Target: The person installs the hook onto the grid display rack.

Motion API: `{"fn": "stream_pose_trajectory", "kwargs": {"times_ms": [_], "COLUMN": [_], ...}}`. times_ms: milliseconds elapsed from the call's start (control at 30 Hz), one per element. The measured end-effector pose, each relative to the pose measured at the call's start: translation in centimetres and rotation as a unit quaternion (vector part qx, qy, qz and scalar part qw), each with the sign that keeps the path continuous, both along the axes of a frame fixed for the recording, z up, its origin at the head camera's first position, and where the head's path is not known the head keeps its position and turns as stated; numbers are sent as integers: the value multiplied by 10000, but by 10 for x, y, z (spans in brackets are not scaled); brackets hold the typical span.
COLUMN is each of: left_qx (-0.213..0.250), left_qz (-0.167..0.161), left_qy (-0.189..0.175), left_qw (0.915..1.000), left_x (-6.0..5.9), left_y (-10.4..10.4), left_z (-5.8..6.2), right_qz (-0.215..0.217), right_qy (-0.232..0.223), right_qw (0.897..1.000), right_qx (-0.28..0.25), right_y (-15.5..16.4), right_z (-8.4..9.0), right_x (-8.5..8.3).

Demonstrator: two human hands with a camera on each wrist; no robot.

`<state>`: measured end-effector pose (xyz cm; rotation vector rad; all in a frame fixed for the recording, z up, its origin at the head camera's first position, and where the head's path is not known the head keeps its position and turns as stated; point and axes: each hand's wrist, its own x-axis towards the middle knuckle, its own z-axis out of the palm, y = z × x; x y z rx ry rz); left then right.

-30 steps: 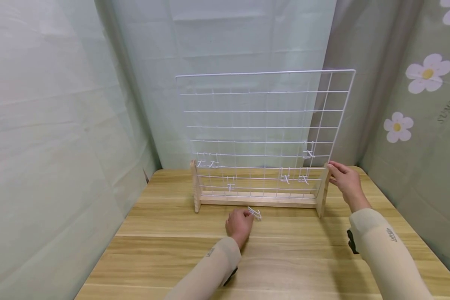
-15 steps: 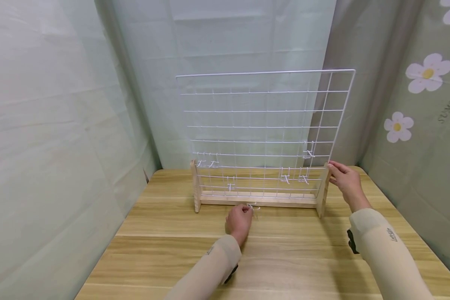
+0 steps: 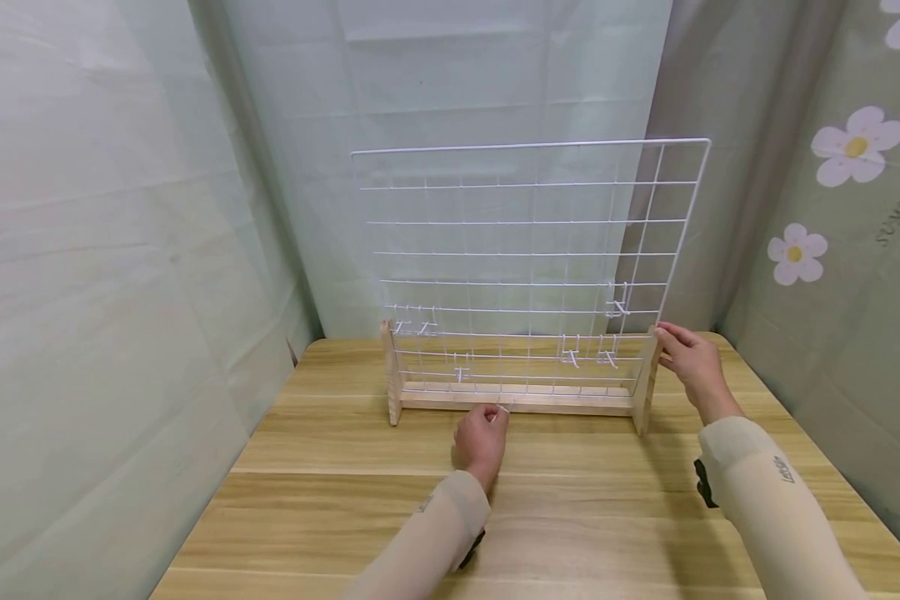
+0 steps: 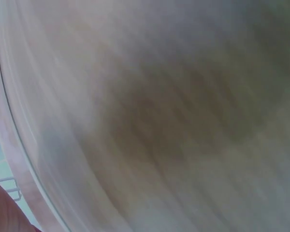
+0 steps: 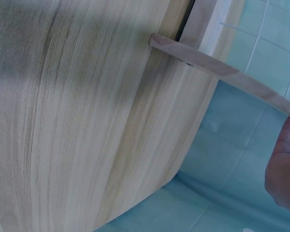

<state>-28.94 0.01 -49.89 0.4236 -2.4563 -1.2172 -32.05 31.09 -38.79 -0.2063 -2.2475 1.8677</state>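
Note:
A white wire grid panel point(image 3: 532, 252) stands upright in a wooden base point(image 3: 517, 402) in the head view. In front of the base, my left hand point(image 3: 482, 437) pinches a small white wire hook point(image 3: 503, 408), mostly hidden by the fingers. My right hand point(image 3: 694, 368) grips the top of the base's right side post point(image 3: 648, 379) with thumb and fingers. In the right wrist view, fingers point(image 5: 285, 137) touch that same post. Only a blurred part of the left hand point(image 4: 5, 210) shows at the corner of the left wrist view.
Several white hooks hang on the grid, such as one at the upper right point(image 3: 618, 302) and one lower left of centre point(image 3: 461, 369). The wooden table point(image 3: 330, 492) lies below, with pale curtains point(image 3: 142, 275) around it.
The left hand has turned the hook and brought it slightly up and left, close to the base's front edge. The right hand stays on the post.

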Motion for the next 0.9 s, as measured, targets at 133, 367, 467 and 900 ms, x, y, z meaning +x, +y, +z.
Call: {"fn": "stream_pose_trajectory", "kwargs": {"times_ms": [133, 367, 467, 900], "left_qx": [178, 504, 574, 348], "left_qz": [220, 732, 995, 1523], "left_qy": [216, 650, 882, 1446], "left_qw": [9994, 9939, 9895, 9771], "left_x": [-2, -6, -9, -26], "left_y": [4, 10, 12, 24], "left_z": [1, 4, 7, 25], "right_qz": [-21, 5, 17, 12], "right_qy": [2, 8, 10, 26], "right_qw": [10000, 10000, 10000, 10000], "right_qx": [-57, 30, 23, 77], "right_y": [0, 0, 0, 0], "right_z": [0, 0, 0, -1], "right_x": [-1, 0, 0, 0]}}
